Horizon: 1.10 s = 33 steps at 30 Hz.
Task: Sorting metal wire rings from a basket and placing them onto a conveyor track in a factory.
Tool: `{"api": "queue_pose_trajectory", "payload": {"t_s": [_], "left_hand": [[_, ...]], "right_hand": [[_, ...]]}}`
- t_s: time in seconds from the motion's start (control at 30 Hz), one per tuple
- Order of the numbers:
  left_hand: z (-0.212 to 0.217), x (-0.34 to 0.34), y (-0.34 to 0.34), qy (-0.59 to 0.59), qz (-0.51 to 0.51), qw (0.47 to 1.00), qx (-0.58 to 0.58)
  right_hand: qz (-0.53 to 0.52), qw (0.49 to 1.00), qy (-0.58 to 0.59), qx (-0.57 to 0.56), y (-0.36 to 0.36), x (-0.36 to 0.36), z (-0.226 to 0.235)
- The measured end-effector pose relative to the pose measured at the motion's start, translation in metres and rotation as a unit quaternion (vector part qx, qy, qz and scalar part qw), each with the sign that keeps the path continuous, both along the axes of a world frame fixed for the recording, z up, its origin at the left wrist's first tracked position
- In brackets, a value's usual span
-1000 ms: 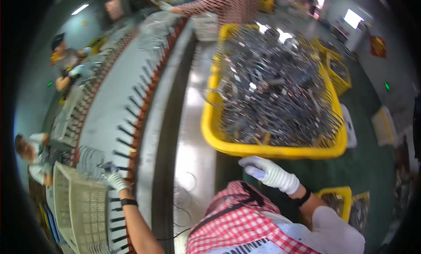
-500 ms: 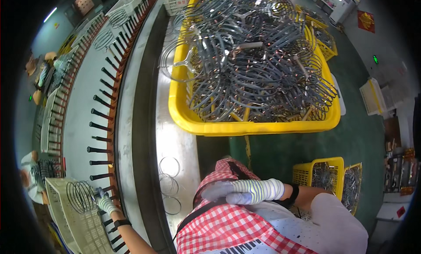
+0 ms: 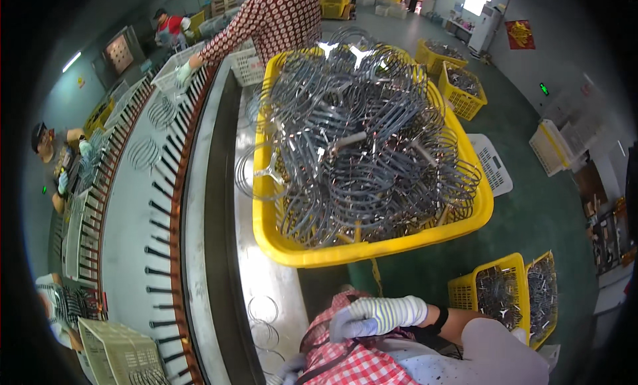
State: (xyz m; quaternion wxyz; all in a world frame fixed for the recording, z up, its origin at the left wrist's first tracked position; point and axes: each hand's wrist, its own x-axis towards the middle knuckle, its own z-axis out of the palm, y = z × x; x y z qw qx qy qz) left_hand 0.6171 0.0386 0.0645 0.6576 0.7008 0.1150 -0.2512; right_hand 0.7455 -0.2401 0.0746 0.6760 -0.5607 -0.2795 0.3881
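My right hand (image 3: 375, 316), in a white glove with grey fingertips, lies against my red checked apron (image 3: 345, 362) with its fingers curled together and nothing in it. Only part of my gloved left hand (image 3: 290, 370) shows at the bottom edge, beside the metal ledge (image 3: 266, 278); its fingers are cut off. In front of me stands a big yellow crate (image 3: 372, 251) heaped with grey wire ring frames (image 3: 359, 139). One frame (image 3: 259, 172) hangs over its left rim. A few loose wire rings (image 3: 263, 310) lie on the ledge close to my left hand.
A long conveyor with rows of black pegs (image 3: 156, 219) runs along the left. A person in a patterned shirt (image 3: 272, 19) works at its far end, others (image 3: 50, 145) across it. A beige basket (image 3: 113, 352) sits lower left, small yellow crates (image 3: 492, 295) on the green floor at right.
My left hand has come back from the conveyor pegs to near my body. My right hand dropped from below the crate onto my apron. The view shifted toward the crate.
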Motion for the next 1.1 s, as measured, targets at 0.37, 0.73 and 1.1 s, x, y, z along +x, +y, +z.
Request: {"api": "queue_pose_trajectory", "payload": {"t_s": [0.37,0.73,1.1], "left_hand": [[0.081,0.019,-0.013,0.081,0.047,0.995,-0.019],[0.098,0.066,-0.003,-0.039,-0.047,0.998,0.016],[0.092,0.075,-0.011,-0.079,-0.166,0.983,-0.008]], "right_hand": [[-0.601,0.601,-0.456,-0.264,-0.155,0.093,0.141],[-0.385,0.639,-0.469,-0.474,-0.187,0.247,0.149],[-0.298,0.658,-0.43,-0.542,-0.177,0.283,0.156]]}}
